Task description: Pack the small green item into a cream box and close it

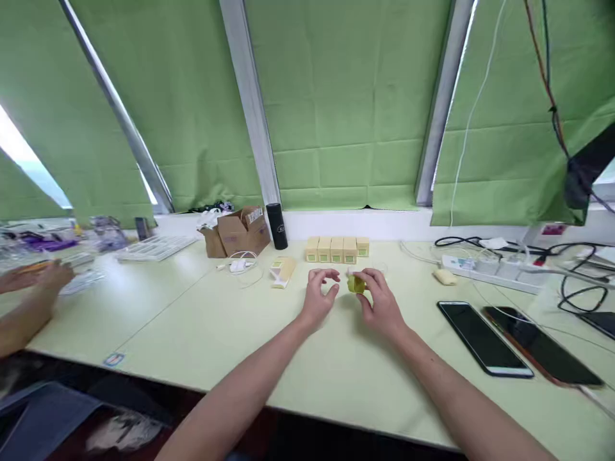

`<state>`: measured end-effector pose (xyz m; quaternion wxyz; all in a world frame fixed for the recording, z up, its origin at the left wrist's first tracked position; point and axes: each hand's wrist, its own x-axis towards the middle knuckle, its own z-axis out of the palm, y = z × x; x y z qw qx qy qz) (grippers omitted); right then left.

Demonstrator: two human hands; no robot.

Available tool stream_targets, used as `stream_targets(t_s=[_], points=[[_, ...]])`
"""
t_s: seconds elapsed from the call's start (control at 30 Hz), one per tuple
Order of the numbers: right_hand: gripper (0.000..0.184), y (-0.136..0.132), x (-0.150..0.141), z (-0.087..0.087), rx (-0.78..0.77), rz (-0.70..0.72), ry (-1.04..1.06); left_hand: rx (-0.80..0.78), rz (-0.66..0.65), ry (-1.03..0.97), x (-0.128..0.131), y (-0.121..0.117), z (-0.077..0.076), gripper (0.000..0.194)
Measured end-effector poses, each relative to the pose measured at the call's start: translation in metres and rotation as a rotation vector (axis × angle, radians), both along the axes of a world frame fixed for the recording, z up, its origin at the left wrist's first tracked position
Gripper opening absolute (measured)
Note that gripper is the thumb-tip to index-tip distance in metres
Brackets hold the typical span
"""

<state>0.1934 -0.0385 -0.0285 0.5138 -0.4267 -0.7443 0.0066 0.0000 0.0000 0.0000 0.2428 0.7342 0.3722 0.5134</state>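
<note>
Over the middle of the table, my right hand point(382, 303) pinches a small yellow-green piece point(356, 283) between thumb and fingers; its exact kind is too small to make out. My left hand point(319, 296) is just left of it, thumb and fingers apart and curved, with nothing in them. Behind my hands, several small tan boxes point(330, 250) with green-edged labels stand side by side in a row. An unfolded tan carton point(283, 271) lies to the left of that row.
A brown cardboard box point(243, 232) and a black bottle point(277, 226) stand at the back. A coiled white cable point(241, 263) lies nearby. On the right are two phones point(484, 338), a power strip point(494, 269) and loose cables. Another person's hands point(38, 278) are at the far left.
</note>
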Motion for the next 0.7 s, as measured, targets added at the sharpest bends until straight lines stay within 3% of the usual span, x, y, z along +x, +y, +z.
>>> stream_targets(t_s=[0.27,0.7], points=[[0.060,-0.0014,-0.0018,0.0023,0.048,0.001,-0.052,0.171,-0.130,0.135,-0.0003,-0.0099,0.0012,0.050],[0.036,-0.0010,-0.0015,0.0077,0.200,0.034,-0.077,0.304,-0.086,0.120,0.0003,-0.0043,0.0012,0.042]])
